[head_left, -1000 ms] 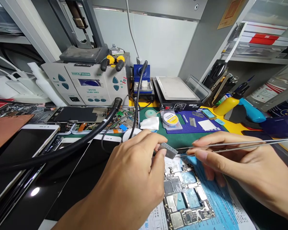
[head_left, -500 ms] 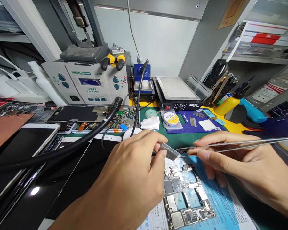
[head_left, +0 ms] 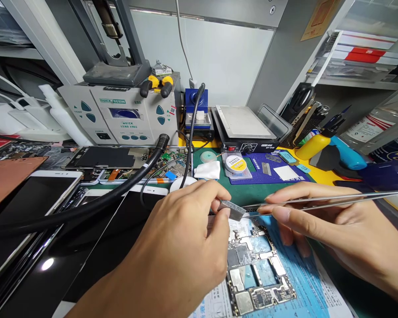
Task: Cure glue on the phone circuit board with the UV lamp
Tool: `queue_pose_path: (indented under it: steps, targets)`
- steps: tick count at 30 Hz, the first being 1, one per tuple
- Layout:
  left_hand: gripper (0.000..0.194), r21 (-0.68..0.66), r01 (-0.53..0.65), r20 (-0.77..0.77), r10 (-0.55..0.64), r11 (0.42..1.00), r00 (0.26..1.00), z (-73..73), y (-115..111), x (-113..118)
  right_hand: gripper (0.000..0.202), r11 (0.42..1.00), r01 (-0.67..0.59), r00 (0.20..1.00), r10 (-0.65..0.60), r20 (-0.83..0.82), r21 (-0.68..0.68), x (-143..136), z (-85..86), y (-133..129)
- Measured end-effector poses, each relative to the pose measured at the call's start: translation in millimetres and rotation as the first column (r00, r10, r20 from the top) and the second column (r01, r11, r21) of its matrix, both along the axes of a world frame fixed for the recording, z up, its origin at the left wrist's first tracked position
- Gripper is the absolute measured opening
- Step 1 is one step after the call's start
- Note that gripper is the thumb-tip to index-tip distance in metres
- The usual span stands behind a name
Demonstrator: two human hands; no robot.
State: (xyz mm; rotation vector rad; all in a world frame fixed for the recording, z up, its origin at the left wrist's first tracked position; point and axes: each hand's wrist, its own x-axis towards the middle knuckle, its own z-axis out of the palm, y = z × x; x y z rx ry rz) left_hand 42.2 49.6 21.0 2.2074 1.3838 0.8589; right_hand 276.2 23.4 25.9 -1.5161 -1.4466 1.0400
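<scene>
Between the thumb and fingers of my left hand (head_left: 182,234) is a small flat grey metal piece (head_left: 232,210), tilted down to the right. My right hand (head_left: 331,221) is closed on long metal tweezers (head_left: 321,203), their tips pointing left at the metal piece's right end. Whether the tips touch it I cannot tell. Below the hands lies a phone circuit board (head_left: 260,267) with square openings and silvery shields, on a blue-and-white printed sheet (head_left: 305,282). My left hand covers part of the sheet and the board's left edge.
A grey hot-air station (head_left: 122,110) with a thick black hose (head_left: 132,185) stands back left. A flat heating plate (head_left: 247,123) sits behind the hands. Phones with dark screens (head_left: 46,198) lie at left. A yellow bottle (head_left: 313,143) stands at right.
The metal piece has tilted slightly in my left fingers and shifted a little left. My right hand and the tweezers have moved slightly left as well.
</scene>
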Motion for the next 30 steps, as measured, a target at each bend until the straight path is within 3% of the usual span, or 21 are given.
queue_pose_path:
  steps: [10,30]
  targets:
    - [0.016,0.008,-0.004,-0.012,0.004,1.0,1.0,-0.4,-1.3,-2.4,0.026,0.999,0.004,0.997,-0.007,-0.077,-0.042,1.8,1.3,1.3]
    - [0.016,-0.001,-0.002,-0.016,0.002,1.0,1.0,0.0,-0.5,-2.5,0.022,1.0,0.006,0.999,-0.006,-0.049,-0.013,-3.0,3.9,0.2]
